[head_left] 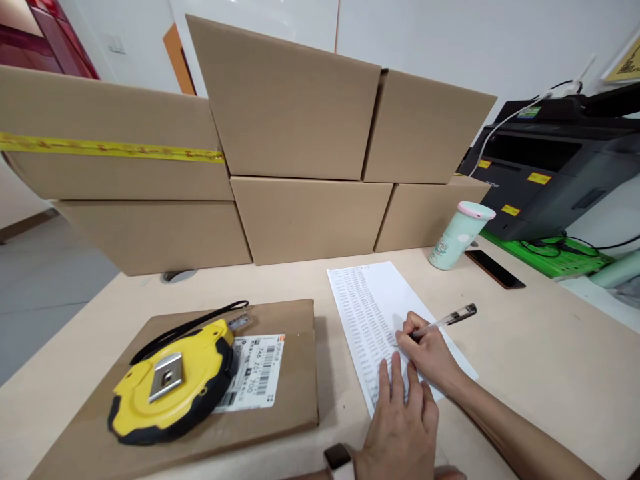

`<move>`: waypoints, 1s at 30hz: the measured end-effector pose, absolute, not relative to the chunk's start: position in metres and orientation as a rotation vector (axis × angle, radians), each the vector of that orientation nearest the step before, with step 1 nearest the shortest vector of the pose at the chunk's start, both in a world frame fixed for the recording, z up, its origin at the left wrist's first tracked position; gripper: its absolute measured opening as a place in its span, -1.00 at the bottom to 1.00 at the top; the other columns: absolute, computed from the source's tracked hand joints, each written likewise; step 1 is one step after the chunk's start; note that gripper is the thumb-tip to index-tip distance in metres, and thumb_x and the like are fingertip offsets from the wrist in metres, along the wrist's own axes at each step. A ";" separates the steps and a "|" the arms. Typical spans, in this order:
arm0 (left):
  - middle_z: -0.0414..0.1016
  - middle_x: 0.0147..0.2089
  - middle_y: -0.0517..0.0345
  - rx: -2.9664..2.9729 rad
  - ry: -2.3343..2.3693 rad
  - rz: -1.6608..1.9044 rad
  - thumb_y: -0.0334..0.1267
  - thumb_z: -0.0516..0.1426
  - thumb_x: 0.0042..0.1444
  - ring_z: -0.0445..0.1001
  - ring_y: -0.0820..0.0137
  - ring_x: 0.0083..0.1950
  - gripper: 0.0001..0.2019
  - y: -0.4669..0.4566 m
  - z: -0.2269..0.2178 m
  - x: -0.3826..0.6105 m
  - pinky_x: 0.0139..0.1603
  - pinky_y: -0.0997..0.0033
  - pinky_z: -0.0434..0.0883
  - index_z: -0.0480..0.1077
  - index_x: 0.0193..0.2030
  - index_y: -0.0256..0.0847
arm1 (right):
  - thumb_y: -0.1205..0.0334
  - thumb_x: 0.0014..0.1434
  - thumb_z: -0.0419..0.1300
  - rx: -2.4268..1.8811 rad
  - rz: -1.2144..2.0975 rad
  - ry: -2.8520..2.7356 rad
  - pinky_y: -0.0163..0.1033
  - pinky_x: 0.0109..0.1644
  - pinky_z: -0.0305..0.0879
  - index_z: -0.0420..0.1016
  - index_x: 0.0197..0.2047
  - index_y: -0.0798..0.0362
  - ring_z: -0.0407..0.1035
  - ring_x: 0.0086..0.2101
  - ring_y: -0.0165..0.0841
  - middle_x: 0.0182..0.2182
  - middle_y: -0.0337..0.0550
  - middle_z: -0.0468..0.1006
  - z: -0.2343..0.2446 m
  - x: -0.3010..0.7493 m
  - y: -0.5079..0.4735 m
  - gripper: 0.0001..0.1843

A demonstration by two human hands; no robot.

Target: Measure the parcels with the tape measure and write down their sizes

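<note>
A white sheet of paper [400,293] with printed columns of small text lies on the desk. My right hand [430,353] is closed around a clear pen [443,322] with a dark cap end, its tip down at the sheet. Flat on the lower part of the paper rests my left hand [403,420], fingers stretched out, just beside the right. To the left, a flat cardboard box [295,373] carries a white shipping label [263,377]. On top of it sits a yellow and black tape measure [195,353] with a metal clip and a black wrist strap.
Several cardboard boxes [310,220] are stacked along the desk's back edge, one with yellow tape [110,148]. A mint-green tumbler [457,240] and a dark phone [495,269] stand and lie at the right. Beyond them are a black printer [555,167] and a green crate [550,259].
</note>
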State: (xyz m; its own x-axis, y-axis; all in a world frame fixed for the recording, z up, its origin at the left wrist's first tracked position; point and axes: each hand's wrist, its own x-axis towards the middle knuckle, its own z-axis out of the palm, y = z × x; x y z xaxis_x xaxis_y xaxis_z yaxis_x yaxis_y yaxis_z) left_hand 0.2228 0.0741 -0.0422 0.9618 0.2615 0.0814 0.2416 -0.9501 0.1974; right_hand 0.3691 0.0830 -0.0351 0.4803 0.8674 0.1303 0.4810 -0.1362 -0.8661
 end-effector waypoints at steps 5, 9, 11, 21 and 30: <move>-0.02 0.32 -0.53 2.894 0.328 0.117 0.26 -0.16 0.11 -0.18 -0.25 0.35 -0.13 0.075 -0.039 0.223 0.31 -0.22 -0.02 0.15 0.23 -0.61 | 0.30 0.02 0.09 -1.783 0.493 -1.153 -0.33 -0.48 0.02 0.06 -0.57 -0.02 0.05 -0.55 -0.45 -0.62 -0.39 0.08 -0.035 0.369 0.083 -0.75; -0.02 0.32 -0.56 2.877 0.315 0.121 0.26 -0.16 0.11 -0.15 -0.27 0.34 -0.12 0.077 -0.037 0.222 0.31 -0.23 0.00 0.15 0.22 -0.63 | 0.30 0.01 0.09 -1.787 0.479 -1.156 -0.33 -0.48 0.03 0.06 -0.57 -0.02 0.05 -0.55 -0.45 -0.62 -0.39 0.08 -0.034 0.368 0.083 -0.75; -0.01 0.31 -0.56 2.879 0.326 0.134 0.25 -0.14 0.11 -0.14 -0.26 0.35 -0.13 0.078 -0.037 0.222 0.31 -0.23 -0.01 0.17 0.22 -0.63 | 0.29 0.01 0.09 -1.787 0.477 -1.152 -0.33 -0.48 0.04 0.06 -0.57 -0.02 0.05 -0.55 -0.45 -0.62 -0.38 0.09 -0.033 0.367 0.083 -0.76; 0.02 0.32 -0.50 2.905 0.361 0.163 0.26 -0.13 0.10 -0.13 -0.26 0.35 -0.14 0.074 -0.042 0.223 0.31 -0.22 -0.02 0.18 0.22 -0.59 | 0.28 0.02 0.09 -1.775 0.467 -1.133 -0.34 -0.49 0.03 0.05 -0.58 -0.02 0.04 -0.56 -0.46 -0.63 -0.39 0.08 -0.033 0.368 0.083 -0.74; 0.00 0.32 -0.54 2.898 0.341 0.207 0.24 -0.15 0.12 -0.16 -0.27 0.35 -0.14 0.074 -0.042 0.221 0.31 -0.22 -0.03 0.15 0.22 -0.62 | 0.27 -0.01 0.10 -1.784 0.476 -1.121 -0.34 -0.50 0.04 0.07 -0.58 -0.02 0.05 -0.57 -0.45 -0.63 -0.40 0.09 -0.032 0.368 0.084 -0.76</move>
State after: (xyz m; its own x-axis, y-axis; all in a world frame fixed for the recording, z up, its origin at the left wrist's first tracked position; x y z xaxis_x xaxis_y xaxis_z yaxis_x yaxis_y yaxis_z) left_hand 0.2207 0.0739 -0.0420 0.9632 0.2436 0.1137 0.2132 -0.9497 0.2292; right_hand 0.3680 0.0836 -0.0320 0.5058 0.8498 0.1486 0.4834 -0.1365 -0.8647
